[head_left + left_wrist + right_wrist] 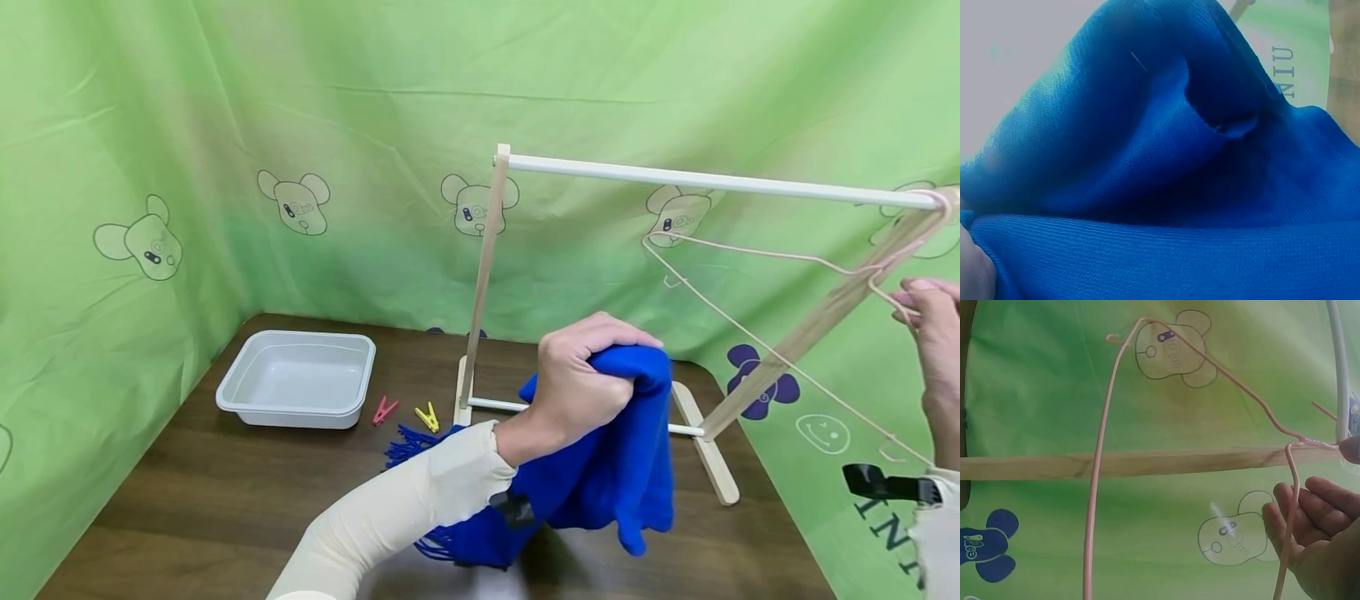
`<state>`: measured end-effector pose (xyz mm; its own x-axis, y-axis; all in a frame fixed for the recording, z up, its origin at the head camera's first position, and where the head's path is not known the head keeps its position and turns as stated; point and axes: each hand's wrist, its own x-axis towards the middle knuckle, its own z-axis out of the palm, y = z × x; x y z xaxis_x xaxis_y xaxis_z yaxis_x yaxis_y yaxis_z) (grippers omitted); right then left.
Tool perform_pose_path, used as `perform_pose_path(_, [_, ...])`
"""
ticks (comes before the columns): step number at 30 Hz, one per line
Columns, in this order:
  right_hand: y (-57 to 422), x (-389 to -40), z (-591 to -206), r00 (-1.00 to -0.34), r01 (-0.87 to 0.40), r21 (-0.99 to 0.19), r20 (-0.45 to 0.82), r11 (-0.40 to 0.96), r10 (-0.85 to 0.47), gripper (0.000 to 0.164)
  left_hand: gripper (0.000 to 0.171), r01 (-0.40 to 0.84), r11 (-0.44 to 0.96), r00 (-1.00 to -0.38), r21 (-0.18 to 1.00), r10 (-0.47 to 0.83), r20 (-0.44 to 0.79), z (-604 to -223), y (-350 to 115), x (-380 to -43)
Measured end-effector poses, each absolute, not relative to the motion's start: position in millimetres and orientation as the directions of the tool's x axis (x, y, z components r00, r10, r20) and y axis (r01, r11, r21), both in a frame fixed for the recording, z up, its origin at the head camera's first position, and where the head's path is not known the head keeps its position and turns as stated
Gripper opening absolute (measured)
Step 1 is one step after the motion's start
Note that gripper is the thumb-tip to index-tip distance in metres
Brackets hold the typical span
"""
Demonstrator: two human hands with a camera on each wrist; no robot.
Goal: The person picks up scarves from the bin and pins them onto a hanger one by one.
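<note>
A blue fringed scarf point(637, 467) hangs bunched from my left hand point(581, 387), whose fingers curl round a fold of it above the table. Its folds fill most of the left wrist view, with a bit of that hand at the lower left edge. A pink wire hanger point(720, 312) hangs by its hook from the right end of the rack's white bar point(705, 181). My right hand point(1329, 531) is at the hanger's near shoulder, fingers loosely extended beside the wire and thumb apart near the hook. Whether the fingers touch the wire is hard to tell.
The rack's wooden posts point(487, 275) stand on flat feet point(708, 446) on the brown table point(202, 500). At the left is a white plastic basin point(296, 408). A red clothespin point(384, 410) and a yellow clothespin point(428, 417) lie beside it. Green printed curtain point(360, 100) surrounds the table.
</note>
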<state>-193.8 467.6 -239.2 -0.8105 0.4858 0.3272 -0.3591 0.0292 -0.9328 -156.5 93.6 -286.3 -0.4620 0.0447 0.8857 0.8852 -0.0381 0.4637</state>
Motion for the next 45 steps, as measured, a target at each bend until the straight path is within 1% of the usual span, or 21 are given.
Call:
perform_pose_path(2, [462.8,-194.6,-240.2,-0.798,-0.398,-0.917,0.35,0.008,0.49,0.01,0.037,0.886,-0.036,-0.461,0.462,0.036,0.887,-287.3,92.1,-157.4])
perform_pose_path(4, [457.5,-196.7,-242.0,-0.769,-0.449,-0.893,0.376,-0.017,0.517,0.008,0.037,0.887,-0.034,-0.46,0.461,0.031,0.888,-287.9,90.7,-158.2])
perform_pose_path(7, [451.5,-198.2,-243.2,-0.744,-0.438,-0.899,0.373,0.018,0.554,0.006,0.037,0.885,-0.032,-0.464,0.464,0.029,0.886,-289.3,88.8,-158.7])
perform_pose_path(10, [447.9,-198.8,-243.9,-0.765,-0.412,-0.91,0.37,0.042,0.527,0.006,0.036,0.879,-0.022,-0.475,0.476,0.03,0.88,-291.6,86.7,-158.9])
perform_pose_path(14, [446.1,-198.4,-243.4,-0.821,-0.434,-0.901,0.405,0.022,0.402,0.011,0.037,0.874,-0.001,-0.486,0.486,0.033,0.873,-295.3,84.3,-160.0])
perform_pose_path(17, [446.2,-200.5,-241.5,-0.846,-0.445,-0.896,0.421,0.003,0.327,0.014,0.038,0.871,0.014,-0.492,0.492,0.036,0.87,-297.8,82.8,-161.4])
perform_pose_path(23, [450.4,-208.3,-237.3,-0.886,-0.393,-0.919,0.387,0.029,0.256,0.013,0.039,0.869,0.023,-0.495,0.494,0.029,0.869,-300.6,81.2,-163.9])
perform_pose_path(26, [450.3,-212.4,-235.3,-0.904,-0.373,-0.928,0.364,-0.001,0.226,0.012,0.039,0.866,0.025,-0.5,0.499,0.027,0.866,-301.6,81.1,-164.6])
perform_pose_path(28, [449.4,-214.6,-233.5,-0.91,-0.373,-0.927,0.359,-0.034,0.206,0.011,0.039,0.864,0.025,-0.504,0.503,0.027,0.863,-302.3,81.6,-164.5])
perform_pose_path(33, [447.4,-218.0,-228.3,-0.912,-0.386,-0.92,0.369,-0.067,0.181,0.008,0.039,0.862,0.018,-0.508,0.507,0.029,0.861,-303.2,83.3,-163.9])
perform_pose_path(39, [450.8,-219.2,-226.2,-0.914,-0.394,-0.91,0.373,-0.13,0.157,0.014,0.039,0.862,0.016,-0.506,0.506,0.028,0.862,-302.2,86.6,-163.3])
perform_pose_path(45, [452.7,-218.6,-224.5,-0.924,-0.378,-0.905,0.355,-0.195,0.141,0.017,0.039,0.865,0.006,-0.502,0.502,0.042,0.864,-292.4,92.6,-165.1])
